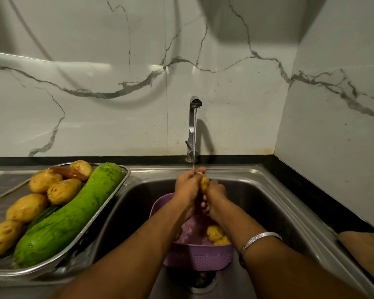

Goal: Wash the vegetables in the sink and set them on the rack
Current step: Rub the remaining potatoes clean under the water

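A small yellow potato (204,183) is under the running stream from the tap (194,128). My left hand (187,188) and my right hand (216,196) both grip it, fingers curled round it, above the steel sink (266,203). Below my hands a purple plastic colander (200,255) stands in the sink with two more potatoes (215,233) in it. On the left, the metal rack tray (117,188) holds several washed potatoes (64,190), a long green gourd (73,214), a reddish-brown carrot (68,173) and a dark green vegetable mostly hidden under the gourd.
The sink drain (201,281) lies just in front of the colander. A ribbed steel drainboard (0,186) runs under the rack. A black counter edge (311,190) borders the sink on the right, and marble wall tiles stand behind.
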A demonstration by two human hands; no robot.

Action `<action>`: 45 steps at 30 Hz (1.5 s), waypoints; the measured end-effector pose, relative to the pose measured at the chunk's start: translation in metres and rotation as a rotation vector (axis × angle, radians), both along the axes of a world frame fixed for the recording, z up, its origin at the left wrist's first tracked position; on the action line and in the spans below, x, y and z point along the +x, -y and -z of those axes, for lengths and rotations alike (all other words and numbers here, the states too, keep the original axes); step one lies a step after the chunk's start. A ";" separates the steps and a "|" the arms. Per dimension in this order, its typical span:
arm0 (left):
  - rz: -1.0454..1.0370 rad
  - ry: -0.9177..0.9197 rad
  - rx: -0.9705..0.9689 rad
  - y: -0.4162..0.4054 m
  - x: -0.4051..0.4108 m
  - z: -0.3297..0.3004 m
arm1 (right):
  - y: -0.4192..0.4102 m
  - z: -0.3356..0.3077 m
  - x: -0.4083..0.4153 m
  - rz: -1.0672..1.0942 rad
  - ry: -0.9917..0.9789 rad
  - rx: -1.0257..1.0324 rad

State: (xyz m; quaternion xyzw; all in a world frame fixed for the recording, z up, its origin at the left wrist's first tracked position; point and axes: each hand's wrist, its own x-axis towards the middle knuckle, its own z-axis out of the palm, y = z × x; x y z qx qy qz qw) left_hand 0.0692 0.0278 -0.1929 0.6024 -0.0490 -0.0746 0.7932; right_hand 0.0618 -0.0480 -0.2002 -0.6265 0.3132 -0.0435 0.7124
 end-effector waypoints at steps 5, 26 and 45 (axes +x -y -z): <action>-0.133 0.293 0.544 0.007 0.000 0.010 | 0.011 0.000 -0.004 0.077 0.073 -0.716; -0.147 -0.035 -0.076 -0.015 0.012 -0.004 | -0.012 0.006 0.015 -0.017 0.323 -0.345; -0.174 0.375 0.897 -0.026 0.014 0.014 | -0.002 0.006 0.002 -0.022 0.295 -0.975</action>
